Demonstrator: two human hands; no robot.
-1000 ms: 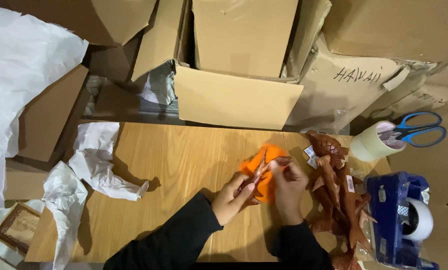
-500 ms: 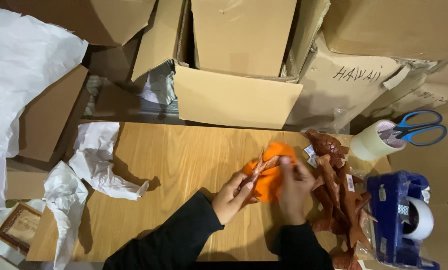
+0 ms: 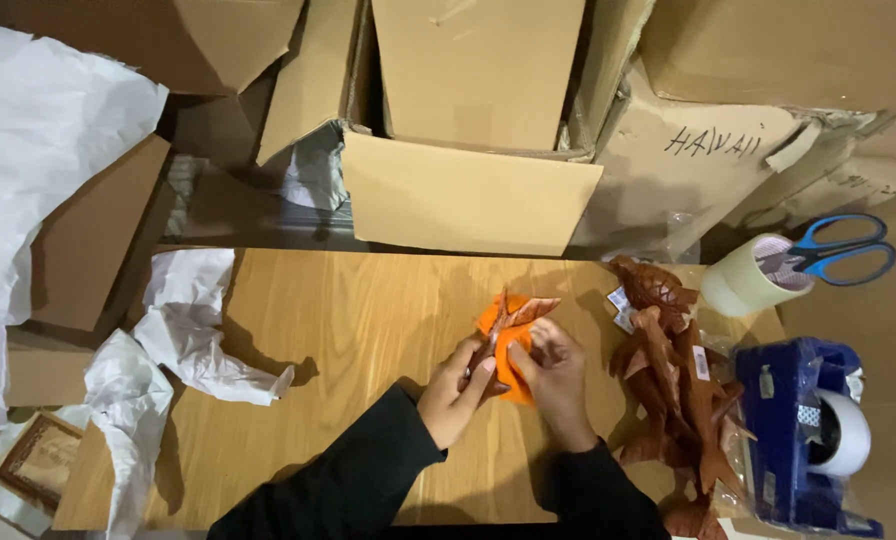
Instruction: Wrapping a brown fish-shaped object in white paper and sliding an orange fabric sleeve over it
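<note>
At the near edge, two black sleeves (image 3: 368, 490) are seen reaching onto the light wooden tabletop (image 3: 348, 340). The left hand (image 3: 455, 390) is curled narrowly, its fingertips pinched on the lower part of a small brown carved wooden figure (image 3: 513, 318). The right hand (image 3: 553, 375) is likewise closed, its fingers pressed against the orange tissue sheet (image 3: 503, 345) lying under and around that figure. Figure and sheet are held just above the table's middle, at about 12 o'clock from the hands.

At 3 o'clock from the hands, a heap of brown carved wooden figures with small white tags (image 3: 673, 380) is laid on the table. Just beyond it, at the same bearing, a blue tape dispenser with a white roll (image 3: 803, 440) is found. At 9 o'clock, crumpled white wrapping paper (image 3: 193, 330) is spread.

Farther off, at 2 o'clock, a roll of clear tape (image 3: 748, 280) is seen with blue-handled scissors (image 3: 838, 250) resting on it. At 12 o'clock, open brown cardboard boxes (image 3: 468, 190) are stacked.
</note>
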